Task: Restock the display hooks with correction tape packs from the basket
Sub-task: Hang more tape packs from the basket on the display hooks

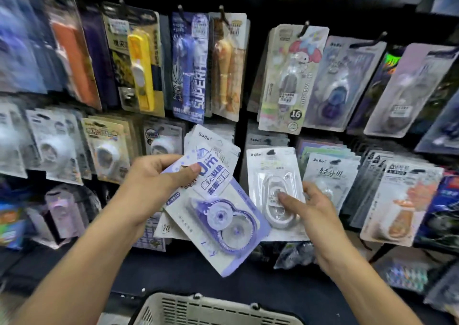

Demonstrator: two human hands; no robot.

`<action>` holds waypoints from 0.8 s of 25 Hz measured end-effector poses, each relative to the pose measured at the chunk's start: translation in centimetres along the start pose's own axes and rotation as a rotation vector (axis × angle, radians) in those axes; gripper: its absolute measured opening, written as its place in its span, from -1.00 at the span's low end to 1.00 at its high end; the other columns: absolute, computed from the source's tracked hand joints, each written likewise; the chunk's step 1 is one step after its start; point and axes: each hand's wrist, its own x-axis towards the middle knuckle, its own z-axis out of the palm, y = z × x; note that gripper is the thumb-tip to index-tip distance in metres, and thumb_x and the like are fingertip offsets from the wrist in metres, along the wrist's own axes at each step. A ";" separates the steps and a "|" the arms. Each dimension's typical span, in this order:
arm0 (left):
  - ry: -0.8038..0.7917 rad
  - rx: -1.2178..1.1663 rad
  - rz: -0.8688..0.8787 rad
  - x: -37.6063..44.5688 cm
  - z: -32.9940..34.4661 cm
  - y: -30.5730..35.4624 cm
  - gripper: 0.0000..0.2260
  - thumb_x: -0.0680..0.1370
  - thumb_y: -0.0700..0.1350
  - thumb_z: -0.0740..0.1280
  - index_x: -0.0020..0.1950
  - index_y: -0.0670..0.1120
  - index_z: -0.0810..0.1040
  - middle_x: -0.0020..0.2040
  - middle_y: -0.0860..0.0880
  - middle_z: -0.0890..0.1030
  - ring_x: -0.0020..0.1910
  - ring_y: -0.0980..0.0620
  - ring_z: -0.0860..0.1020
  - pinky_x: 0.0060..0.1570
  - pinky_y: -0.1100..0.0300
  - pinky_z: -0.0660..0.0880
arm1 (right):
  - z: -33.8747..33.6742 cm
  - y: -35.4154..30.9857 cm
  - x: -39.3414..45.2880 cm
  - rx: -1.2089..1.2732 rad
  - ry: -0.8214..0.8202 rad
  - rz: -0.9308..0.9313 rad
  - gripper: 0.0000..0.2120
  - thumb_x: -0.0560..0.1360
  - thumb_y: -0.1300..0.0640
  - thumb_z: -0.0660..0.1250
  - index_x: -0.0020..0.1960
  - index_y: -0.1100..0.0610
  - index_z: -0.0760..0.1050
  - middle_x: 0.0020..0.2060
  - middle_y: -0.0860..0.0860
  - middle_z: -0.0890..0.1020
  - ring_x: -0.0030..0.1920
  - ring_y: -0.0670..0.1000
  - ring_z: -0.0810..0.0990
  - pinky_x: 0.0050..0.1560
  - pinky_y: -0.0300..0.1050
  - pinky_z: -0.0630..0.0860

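Note:
My left hand (159,183) grips a stack of correction tape packs, thumb pressed on the top one, a purple-and-white pack (218,215) with a clear purple dispenser, tilted down to the right. More packs of the stack fan out behind it. My right hand (310,213) reaches to a white correction tape pack (273,190) hanging on a lower hook; index finger and thumb touch its clear blister. The beige plastic basket (211,309) sits below, at the bottom edge of the view, and its inside is hidden.
A dark display wall holds rows of hooks with hanging packs: a yellow pack (144,71), a blue "SUPERHERO" pack (191,66), a Melody pack (290,76), an orange pack (402,200). A dark shelf edge runs under the lower row.

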 end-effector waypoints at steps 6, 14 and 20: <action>0.057 -0.111 -0.010 0.0 0.7 -0.1 -0.82 0.34 -0.10 0.60 -0.08 -0.08 0.76 -0.15 -0.11 0.77 -0.21 -0.11 0.75 -0.23 0.05 0.68 | 0.2 0.1 -1.1 -0.866 0.307 -0.316 -0.46 0.49 -0.19 0.39 0.35 -0.10 0.24 0.26 -0.09 0.48 0.20 0.01 0.53 0.14 -0.03 0.44; -0.089 -0.354 -0.113 -0.5 5.4 -2.0 -0.68 0.22 -0.09 0.60 -0.08 -0.16 0.76 -0.07 -0.23 0.75 -0.13 -0.19 0.74 -0.17 -0.05 0.70 | 3.0 -0.5 -4.3 -0.153 -0.284 -0.213 -0.61 0.60 0.20 0.36 0.17 -0.29 0.38 -0.04 -0.05 0.74 -0.10 0.09 0.72 -0.03 0.03 0.67; -0.303 -0.339 -0.151 -0.7 6.8 -3.2 -0.58 0.26 -0.26 0.59 0.11 -0.11 0.72 0.07 -0.18 0.74 -0.04 -0.12 0.73 0.01 -0.05 0.64 | 1.8 0.0 -3.3 0.130 0.176 -0.173 -0.62 0.61 0.36 0.29 -0.10 -0.15 0.52 -0.14 0.10 0.71 -0.16 0.05 0.64 -0.12 -0.01 0.53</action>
